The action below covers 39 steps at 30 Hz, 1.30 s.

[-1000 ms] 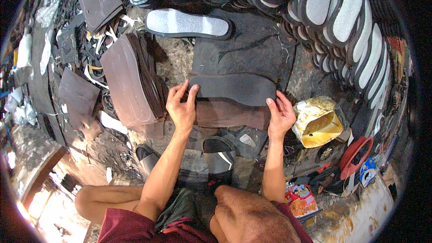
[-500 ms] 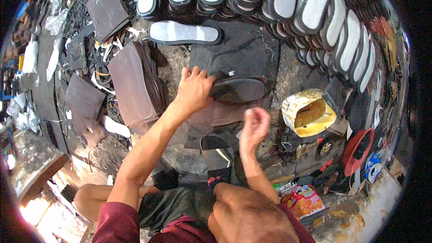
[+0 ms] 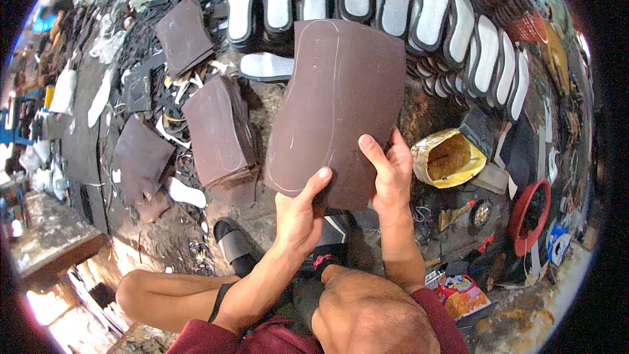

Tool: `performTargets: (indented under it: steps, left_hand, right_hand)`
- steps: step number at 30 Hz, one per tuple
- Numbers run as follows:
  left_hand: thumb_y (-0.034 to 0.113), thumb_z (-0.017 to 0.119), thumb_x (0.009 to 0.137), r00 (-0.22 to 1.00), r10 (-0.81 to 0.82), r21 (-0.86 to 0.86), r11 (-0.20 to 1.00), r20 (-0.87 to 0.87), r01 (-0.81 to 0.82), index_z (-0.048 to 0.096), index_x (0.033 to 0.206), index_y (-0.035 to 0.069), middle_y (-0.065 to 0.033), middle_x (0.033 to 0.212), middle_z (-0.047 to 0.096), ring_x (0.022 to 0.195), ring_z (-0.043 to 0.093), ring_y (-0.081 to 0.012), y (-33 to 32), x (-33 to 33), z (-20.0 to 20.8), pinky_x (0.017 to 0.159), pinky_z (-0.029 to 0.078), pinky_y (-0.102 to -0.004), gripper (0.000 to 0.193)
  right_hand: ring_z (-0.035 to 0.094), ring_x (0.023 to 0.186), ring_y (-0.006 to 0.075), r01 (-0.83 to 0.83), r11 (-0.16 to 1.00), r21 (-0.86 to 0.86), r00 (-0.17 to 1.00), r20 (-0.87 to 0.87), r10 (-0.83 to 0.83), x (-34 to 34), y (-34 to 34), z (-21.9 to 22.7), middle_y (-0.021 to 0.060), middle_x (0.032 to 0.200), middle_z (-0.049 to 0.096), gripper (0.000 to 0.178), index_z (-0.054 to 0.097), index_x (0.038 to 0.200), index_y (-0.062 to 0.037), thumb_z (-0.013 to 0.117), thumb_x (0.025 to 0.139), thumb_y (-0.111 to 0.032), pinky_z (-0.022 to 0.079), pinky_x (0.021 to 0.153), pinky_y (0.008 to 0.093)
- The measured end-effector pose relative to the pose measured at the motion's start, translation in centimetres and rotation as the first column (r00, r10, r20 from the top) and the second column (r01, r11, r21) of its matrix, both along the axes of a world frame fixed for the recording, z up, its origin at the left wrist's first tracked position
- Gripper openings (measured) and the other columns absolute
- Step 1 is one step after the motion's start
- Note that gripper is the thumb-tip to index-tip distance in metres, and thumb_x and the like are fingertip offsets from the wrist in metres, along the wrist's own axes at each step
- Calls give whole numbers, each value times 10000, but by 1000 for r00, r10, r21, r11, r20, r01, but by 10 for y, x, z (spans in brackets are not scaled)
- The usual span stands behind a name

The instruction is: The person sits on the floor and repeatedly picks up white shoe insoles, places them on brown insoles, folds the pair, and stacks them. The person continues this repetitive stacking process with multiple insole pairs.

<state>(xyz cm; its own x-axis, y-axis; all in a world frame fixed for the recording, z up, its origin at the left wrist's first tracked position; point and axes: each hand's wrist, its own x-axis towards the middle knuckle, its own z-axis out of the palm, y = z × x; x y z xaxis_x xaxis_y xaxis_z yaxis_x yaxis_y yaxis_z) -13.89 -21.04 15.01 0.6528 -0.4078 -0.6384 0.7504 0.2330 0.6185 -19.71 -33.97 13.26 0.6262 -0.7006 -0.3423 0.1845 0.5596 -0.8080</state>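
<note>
Low over a cluttered, stained floor [image 3: 154, 239], a seated person in a maroon top holds up a wide brown sheet [image 3: 337, 111] with curved sides and a pale sole outline drawn on it. The sheet is tilted, its far edge overlapping the view of the soles beyond. The left hand [image 3: 301, 216] grips its near left corner, thumb flat on top; its other fingers are mostly hidden beneath. The right hand [image 3: 393, 180] is closed on the near right edge, thumb on the face, fingers behind.

Beyond the sheet, black-edged soles with whitish tops [image 3: 395, 3] stand in a long arc that curves down the right side. One similar sole [image 3: 265, 65] lies sideways, partly covered by the sheet. To the left sits a thick stack of brown sheets [image 3: 213, 131], with a smaller pile [image 3: 183, 38] farther away, among dark scraps and white strips. A white sole-shaped piece [image 3: 187, 192] lies near the stack.

Right of the hands, a yellowed, open-mouthed container [image 3: 449, 157] rests on its side. Nearer the person are a red ring [image 3: 529, 216] and a colourful red packet [image 3: 462, 295]. Bright light enters at lower left, beside a worn slab [image 3: 56, 242].
</note>
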Motion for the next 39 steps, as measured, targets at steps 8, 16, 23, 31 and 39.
performTargets:
  steps: [8,16,23,31,39]
  left_hand:
    - [101,802,818,978,-25,13,1000,207,23,536,1319,15,-114,1243,629,1128,614,-258,25,7,-25,983,490,-415,574]
    - [124,850,788,852,-290,192,955,437,227,621,1201,-14,-96,1146,683,1049,638,-197,61,9,-44,955,497,-370,493]
    - [111,820,815,796,-341,410,903,501,129,649,1172,-32,-107,1138,702,1028,650,-171,54,6,-39,939,503,-366,421]
    - [596,274,1024,372,-494,222,787,786,576,467,1443,-26,-227,1474,477,1390,430,-377,10,-6,-23,1161,301,-453,775]
    - [133,696,936,831,-399,418,879,387,227,657,1251,20,-108,1187,695,1094,648,-161,27,17,-102,971,499,-309,337]
  right_hand:
    - [664,954,149,-117,993,24,992,-38,118,-30,6,-6,95,1147,693,534,506,1390,28,682,897,-79,522,848,280]
    - [675,1017,243,-14,991,135,993,121,-2,-14,-72,4,109,1102,714,357,669,1190,-8,705,897,-207,507,963,399]
    - [519,1230,276,38,734,-678,774,-445,-451,-3,-36,-54,146,1410,531,838,441,1457,-11,844,795,-329,435,1006,430]
    - [547,1194,238,14,881,-473,951,-265,-157,-51,21,-61,130,1305,586,502,464,1391,36,624,935,-100,405,1063,361]
    - [578,1197,357,-346,100,-933,920,-358,-158,68,-30,-80,169,1264,635,547,586,1314,-62,758,802,-148,423,1052,453]
